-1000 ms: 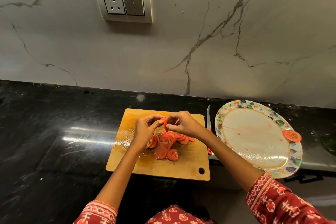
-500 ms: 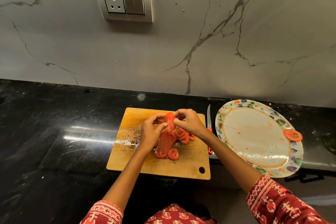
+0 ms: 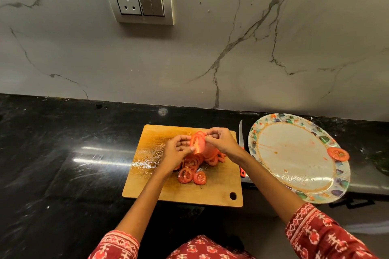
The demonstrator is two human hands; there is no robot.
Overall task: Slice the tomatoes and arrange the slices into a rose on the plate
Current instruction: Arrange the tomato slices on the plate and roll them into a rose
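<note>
Nearest, loose red tomato slices piled on rectangular wooden cutting board. Above them, left hand and right hand both pinching one upright red tomato slice. Best rolled gently, light pressure, avoiding tears. Farther right, floral-rimmed round plate, one slice on rim.

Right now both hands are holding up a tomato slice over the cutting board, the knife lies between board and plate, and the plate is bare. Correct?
Not quite: the plate is not bare. The head view shows one tomato slice on the rim at its right edge. The rest stands: left hand and right hand hold a held slice over the cutting board, and the knife lies between.
</note>
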